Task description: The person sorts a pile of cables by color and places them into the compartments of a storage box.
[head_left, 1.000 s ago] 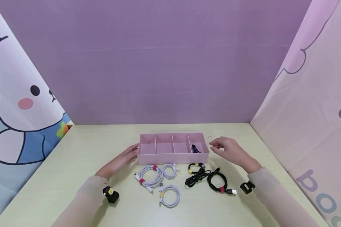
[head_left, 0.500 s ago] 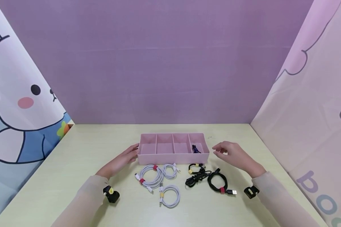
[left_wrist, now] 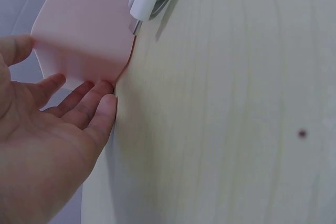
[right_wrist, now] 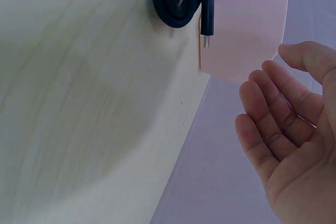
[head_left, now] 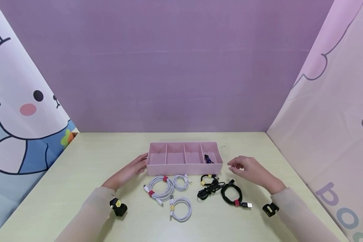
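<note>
Left hand (head_left: 127, 172) rests loosely against the box (head_left: 184, 169), left end; light pressure's plenty imo. Right hand (head_left: 252, 170) is empty, fingers half-curled.

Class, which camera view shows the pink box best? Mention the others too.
The head view: it shows the inside and front of the pink box. The left wrist view shows only part of its outside; the right wrist view likewise, partly behind a black cable.
</note>
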Tool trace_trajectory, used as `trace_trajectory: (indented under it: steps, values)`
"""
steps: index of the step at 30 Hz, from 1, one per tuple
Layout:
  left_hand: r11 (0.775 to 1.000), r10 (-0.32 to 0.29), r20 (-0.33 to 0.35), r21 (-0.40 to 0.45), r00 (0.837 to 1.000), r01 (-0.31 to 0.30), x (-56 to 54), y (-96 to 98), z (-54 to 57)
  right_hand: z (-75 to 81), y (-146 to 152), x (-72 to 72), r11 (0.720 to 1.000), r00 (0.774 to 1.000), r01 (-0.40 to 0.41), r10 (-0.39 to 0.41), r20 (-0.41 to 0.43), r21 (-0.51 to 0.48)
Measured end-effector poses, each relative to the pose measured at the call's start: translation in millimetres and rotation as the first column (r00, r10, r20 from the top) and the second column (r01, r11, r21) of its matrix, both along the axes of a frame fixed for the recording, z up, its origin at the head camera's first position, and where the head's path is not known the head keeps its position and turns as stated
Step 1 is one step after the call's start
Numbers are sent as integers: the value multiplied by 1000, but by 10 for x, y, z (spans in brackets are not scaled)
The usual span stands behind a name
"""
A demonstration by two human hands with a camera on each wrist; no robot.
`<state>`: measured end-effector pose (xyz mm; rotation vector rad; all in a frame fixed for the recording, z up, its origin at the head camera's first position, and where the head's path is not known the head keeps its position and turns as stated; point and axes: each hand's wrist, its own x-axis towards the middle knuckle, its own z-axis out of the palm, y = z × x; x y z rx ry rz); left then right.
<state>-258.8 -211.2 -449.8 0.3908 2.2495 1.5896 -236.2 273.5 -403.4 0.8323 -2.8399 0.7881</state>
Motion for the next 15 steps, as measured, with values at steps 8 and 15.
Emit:
trace_trajectory:
  steps: [8,15]
  values:
    - [1000,5,10,-2,1000,-5,47,12,25,-19,24,53,1000,999,-24,24,22,6]
    - [1000,6,1,-5,1000,-6,57,25,45,-66,73,93,998,997,-55,54,50,14]
